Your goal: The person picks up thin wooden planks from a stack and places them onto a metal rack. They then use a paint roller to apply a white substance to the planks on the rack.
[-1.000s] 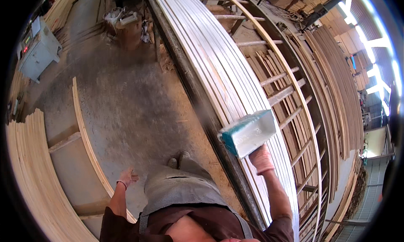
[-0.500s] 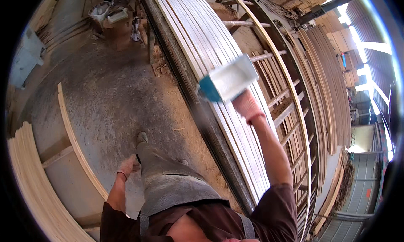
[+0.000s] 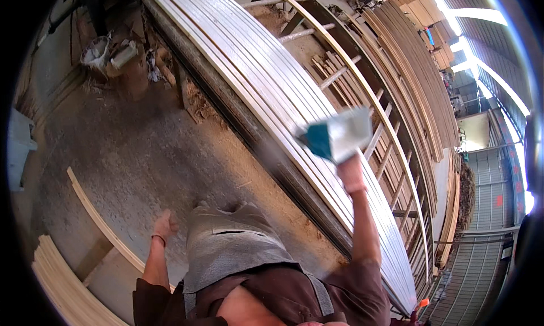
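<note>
My right hand, in a pinkish work glove, is closed on a box-shaped hand tool, white with a teal end. Motion blurs the tool, so its exact kind is unclear. It is over the right edge of a row of long, pale, shiny wood strips lying side by side on a long bench. Whether the tool touches the strips I cannot tell. My left hand, gloved too, hangs low at my left side with its fingers curled in and nothing visible in it.
Right of the strips runs a ladder-like wooden rack, with stacked brown boards beyond. A bucket stands at the far left. Near my left side are a curved wood strip and a pile of pale strips. Sawdust borders the bench.
My view has turned and I have stepped along the bench. The tool in my right hand now shows lower and farther right. My left hand's fingers look more curled.
</note>
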The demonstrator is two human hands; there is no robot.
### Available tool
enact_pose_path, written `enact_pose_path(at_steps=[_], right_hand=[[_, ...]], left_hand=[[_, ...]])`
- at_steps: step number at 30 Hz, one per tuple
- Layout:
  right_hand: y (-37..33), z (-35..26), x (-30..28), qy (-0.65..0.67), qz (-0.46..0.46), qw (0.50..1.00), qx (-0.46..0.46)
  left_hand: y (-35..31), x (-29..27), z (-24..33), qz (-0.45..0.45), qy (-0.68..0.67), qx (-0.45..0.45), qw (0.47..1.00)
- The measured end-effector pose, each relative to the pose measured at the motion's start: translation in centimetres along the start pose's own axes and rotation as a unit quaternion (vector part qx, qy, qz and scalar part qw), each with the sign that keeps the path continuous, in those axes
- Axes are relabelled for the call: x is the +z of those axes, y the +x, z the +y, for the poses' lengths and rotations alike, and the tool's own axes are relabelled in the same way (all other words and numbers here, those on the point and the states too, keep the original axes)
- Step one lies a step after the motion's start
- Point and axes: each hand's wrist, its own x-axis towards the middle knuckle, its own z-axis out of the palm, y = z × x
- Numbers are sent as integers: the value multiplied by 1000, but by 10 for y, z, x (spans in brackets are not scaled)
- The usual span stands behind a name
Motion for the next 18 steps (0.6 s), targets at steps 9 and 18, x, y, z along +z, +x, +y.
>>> enact_pose_path(at_steps=[9,18], right_hand=[[-191,31,38,372,0,810,453],[8,-46,-25,408,-1,860,306]], left_hand=[[45,-23,22,6,58,-82,995],[36,22,170,34,40,-7,999]])
